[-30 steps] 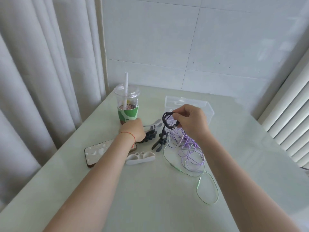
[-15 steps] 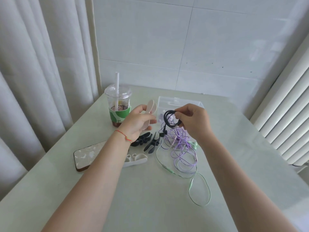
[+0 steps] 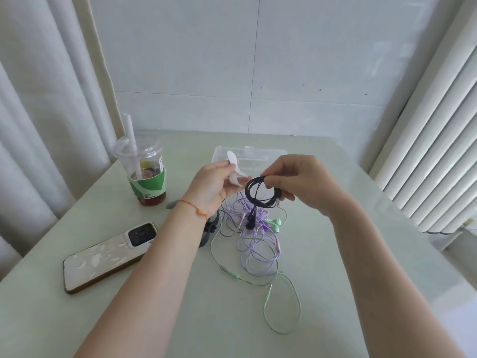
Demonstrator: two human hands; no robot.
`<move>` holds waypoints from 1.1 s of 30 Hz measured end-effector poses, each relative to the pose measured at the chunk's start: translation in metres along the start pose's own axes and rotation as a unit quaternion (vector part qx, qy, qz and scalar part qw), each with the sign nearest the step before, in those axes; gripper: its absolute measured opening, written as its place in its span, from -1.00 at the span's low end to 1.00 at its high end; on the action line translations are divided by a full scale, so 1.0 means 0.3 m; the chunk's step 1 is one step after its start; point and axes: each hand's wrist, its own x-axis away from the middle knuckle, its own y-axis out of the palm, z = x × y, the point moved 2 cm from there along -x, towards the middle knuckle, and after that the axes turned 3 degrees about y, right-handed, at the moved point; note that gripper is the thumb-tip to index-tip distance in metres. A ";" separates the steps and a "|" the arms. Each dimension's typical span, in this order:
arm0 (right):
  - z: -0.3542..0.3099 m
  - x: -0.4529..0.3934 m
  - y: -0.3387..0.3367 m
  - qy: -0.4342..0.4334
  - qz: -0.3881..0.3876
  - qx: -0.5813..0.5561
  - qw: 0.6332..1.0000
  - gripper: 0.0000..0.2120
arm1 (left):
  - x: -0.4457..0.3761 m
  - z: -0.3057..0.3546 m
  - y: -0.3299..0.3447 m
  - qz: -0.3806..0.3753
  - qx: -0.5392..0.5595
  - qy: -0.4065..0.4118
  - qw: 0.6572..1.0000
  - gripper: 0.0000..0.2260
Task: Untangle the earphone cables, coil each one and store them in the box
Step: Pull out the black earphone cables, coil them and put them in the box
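My right hand pinches a coiled black earphone cable above the table; its black earbuds hang down from the coil. Just to the left of the coil, my left hand holds a white silicone cable clip. Below both hands lies a tangle of purple earphone cable mixed with a green earphone cable and green earbuds. The clear plastic box stands open behind my hands.
An iced drink cup with a straw stands at the back left. A phone in a white case lies at the left. Dark cable clips sit partly hidden under my left forearm. Curtains hang left, a radiator stands right.
My left hand picked the white clip up from the table and raised it beside the black coil. My right hand kept the coil and lifted it slightly.
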 end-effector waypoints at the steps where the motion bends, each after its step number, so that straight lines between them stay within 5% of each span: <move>1: -0.006 0.005 -0.001 -0.002 -0.026 0.013 1.000 -0.92 | -0.003 -0.005 0.004 0.010 0.008 0.002 1.000 -0.86; 6: -0.021 0.009 0.048 -0.013 -0.084 0.004 0.996 -0.96 | 0.003 -0.028 0.007 0.006 -0.047 0.008 0.999 -0.88; 14: -0.005 0.000 0.063 0.000 -0.076 0.008 0.997 -0.95 | 0.016 -0.007 0.025 -0.009 -0.016 0.046 0.999 -0.74; 20: 0.007 -0.011 0.071 0.000 -0.041 -0.039 0.998 -0.97 | 0.012 -0.017 0.025 -0.027 -0.133 0.064 0.989 -0.66; 26: 0.013 -0.016 0.066 -0.019 -0.031 -0.097 0.995 -0.96 | 0.014 -0.026 0.018 -0.062 -0.207 0.041 0.976 -0.82; 33: 0.016 -0.020 0.059 -0.027 -0.040 -0.111 0.993 -0.99 | 0.023 -0.044 0.039 -0.110 -0.109 0.033 0.987 -0.84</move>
